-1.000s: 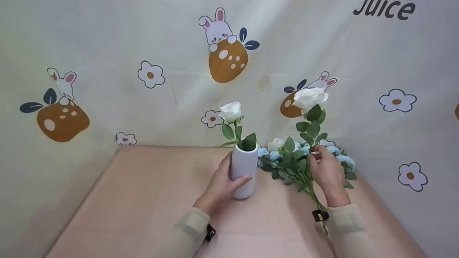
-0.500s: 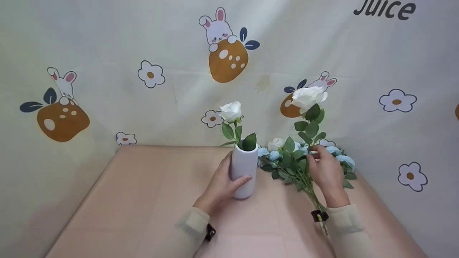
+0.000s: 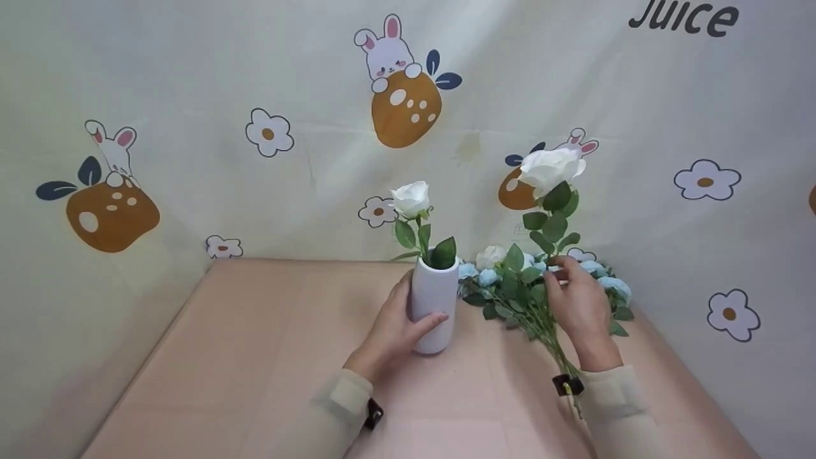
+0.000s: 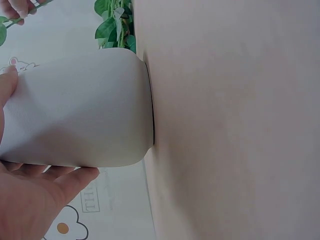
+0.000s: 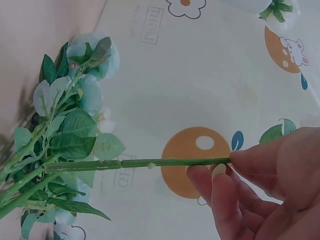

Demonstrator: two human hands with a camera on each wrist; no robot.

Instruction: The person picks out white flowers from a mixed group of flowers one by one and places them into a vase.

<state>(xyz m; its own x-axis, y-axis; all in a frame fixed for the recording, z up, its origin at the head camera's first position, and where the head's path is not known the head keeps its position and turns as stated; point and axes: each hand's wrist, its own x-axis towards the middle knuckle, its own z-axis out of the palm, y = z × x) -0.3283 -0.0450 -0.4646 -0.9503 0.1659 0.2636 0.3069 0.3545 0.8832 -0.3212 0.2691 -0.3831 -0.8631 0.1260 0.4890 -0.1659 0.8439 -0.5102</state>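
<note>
While the left hand grips a white vase standing upright on the counter with one white rose inside, the right hand pinches the stem of another rose near a flower bunch.

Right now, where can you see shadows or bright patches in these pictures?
Head view: bright sheen on the backdrop, soft shadow on the table beside the flower bunch; left wrist view: darker shading across the vase; right wrist view: dark shadow beside the flower bunch.
</note>
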